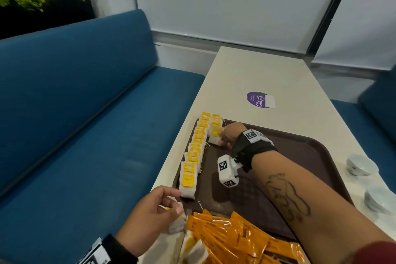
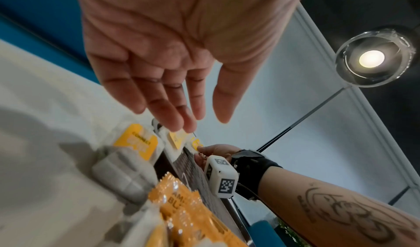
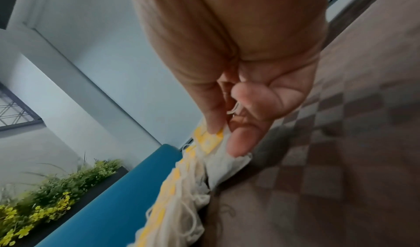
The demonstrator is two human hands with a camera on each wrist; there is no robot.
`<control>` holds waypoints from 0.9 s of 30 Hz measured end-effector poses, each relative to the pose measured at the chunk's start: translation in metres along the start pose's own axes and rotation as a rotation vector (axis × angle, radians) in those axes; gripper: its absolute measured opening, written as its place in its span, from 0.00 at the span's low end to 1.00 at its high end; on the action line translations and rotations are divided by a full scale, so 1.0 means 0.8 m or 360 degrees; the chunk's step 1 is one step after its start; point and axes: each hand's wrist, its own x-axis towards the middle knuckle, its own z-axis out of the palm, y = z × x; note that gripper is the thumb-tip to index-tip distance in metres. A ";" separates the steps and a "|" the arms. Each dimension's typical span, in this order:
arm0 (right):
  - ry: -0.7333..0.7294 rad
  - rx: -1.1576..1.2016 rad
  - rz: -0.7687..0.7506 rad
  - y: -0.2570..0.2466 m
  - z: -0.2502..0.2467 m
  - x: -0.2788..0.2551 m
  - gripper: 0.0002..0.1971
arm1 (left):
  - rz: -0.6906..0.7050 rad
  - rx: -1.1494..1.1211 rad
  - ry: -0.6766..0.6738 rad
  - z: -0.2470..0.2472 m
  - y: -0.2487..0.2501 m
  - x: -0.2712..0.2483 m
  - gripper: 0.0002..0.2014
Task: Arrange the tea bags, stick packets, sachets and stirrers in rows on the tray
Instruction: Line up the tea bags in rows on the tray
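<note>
A brown tray (image 1: 300,156) lies on the white table. A long row of tea bags (image 1: 196,150) with yellow tags runs along its left edge, with a shorter second row beside its far end. My right hand (image 1: 220,138) reaches to that far end and pinches a tea bag (image 1: 213,137) between thumb and forefinger; the right wrist view shows the pinch (image 3: 225,137) on the bag (image 3: 229,162). My left hand (image 1: 175,201) hovers at the tray's near left corner, fingers straight and holding nothing (image 2: 204,123). Orange stick packets (image 1: 235,236) lie piled at the front, with loose tea bags (image 1: 176,226) beside them.
Two small white cups (image 1: 361,165) stand on the table right of the tray. A purple sticker (image 1: 259,100) marks the table beyond the tray. A blue bench (image 1: 85,113) runs along the left, close to the table edge.
</note>
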 end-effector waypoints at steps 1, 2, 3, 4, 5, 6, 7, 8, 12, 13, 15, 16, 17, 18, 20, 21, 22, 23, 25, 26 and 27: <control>0.0009 -0.0080 0.0014 -0.003 0.004 0.002 0.21 | -0.0006 -0.0011 0.0019 -0.003 -0.001 0.001 0.10; 0.0031 -0.0292 -0.0143 -0.004 0.006 0.009 0.21 | -0.0009 -0.0013 0.0035 -0.005 -0.002 0.002 0.10; -0.0067 -0.0618 -0.0256 0.001 0.008 0.013 0.21 | -0.0012 -0.0007 0.0044 -0.006 -0.003 0.003 0.10; -0.0080 -0.0711 -0.0357 0.001 0.010 0.014 0.20 | -0.0016 0.0003 0.0045 -0.006 -0.004 0.004 0.10; -0.0084 -0.0574 -0.0309 -0.002 0.010 0.017 0.19 | -0.0018 0.0009 0.0043 -0.006 -0.004 0.004 0.10; -0.0032 -0.0348 -0.0249 -0.009 0.008 0.018 0.16 | -0.0017 0.0011 0.0041 -0.005 -0.004 0.005 0.10; -0.0016 -0.0200 -0.0179 -0.010 0.006 0.012 0.10 | -0.0014 0.0011 0.0044 -0.005 -0.004 0.004 0.10; 0.0047 -0.0134 -0.0167 -0.010 0.002 0.007 0.02 | -0.0011 0.0013 0.0051 -0.005 -0.003 0.003 0.10; 0.0129 -0.0105 -0.0336 -0.014 -0.018 -0.034 0.08 | 0.0007 0.0042 0.0089 -0.012 -0.003 -0.005 0.10; 0.0089 -0.0075 -0.0402 -0.012 -0.021 -0.056 0.06 | 0.0016 0.0063 0.0097 -0.013 -0.003 -0.008 0.11; -0.0042 -0.0132 -0.0561 -0.003 -0.028 -0.103 0.07 | 0.0048 0.0105 0.0117 -0.016 -0.003 -0.015 0.11; -0.0096 -0.0239 -0.0649 0.004 -0.028 -0.131 0.07 | 0.0059 0.0112 0.0127 -0.017 -0.003 -0.019 0.11; -0.0144 -0.0324 -0.0730 0.015 -0.026 -0.155 0.07 | 0.0072 0.0120 0.0135 -0.018 -0.003 -0.024 0.11; -0.0187 -0.0383 -0.0814 0.026 -0.021 -0.182 0.06 | 0.0079 0.0136 0.0141 -0.018 -0.003 -0.030 0.11; -0.0191 -0.0506 -0.0905 0.053 -0.003 -0.224 0.09 | 0.0080 0.0204 0.0138 -0.021 -0.006 -0.043 0.11; -0.0199 -0.0544 -0.0895 0.070 0.005 -0.239 0.11 | 0.0065 0.0239 0.0129 -0.021 -0.009 -0.051 0.11; -0.0221 -0.0622 -0.0873 0.085 0.014 -0.252 0.13 | 0.0039 0.0267 0.0114 -0.023 -0.012 -0.058 0.12; -0.0265 -0.0738 -0.0872 0.096 0.022 -0.261 0.14 | 0.0012 0.0286 0.0096 -0.024 -0.014 -0.065 0.14; -0.0370 -0.1065 -0.0905 0.113 0.033 -0.277 0.17 | -0.0018 0.0361 0.0029 -0.025 -0.018 -0.079 0.17; -0.0401 -0.1197 -0.0936 0.117 0.037 -0.281 0.18 | -0.0021 0.0431 -0.0014 -0.024 -0.019 -0.084 0.19; -0.0406 -0.1297 -0.0969 0.120 0.041 -0.286 0.19 | -0.0017 0.0507 -0.0056 -0.022 -0.019 -0.092 0.21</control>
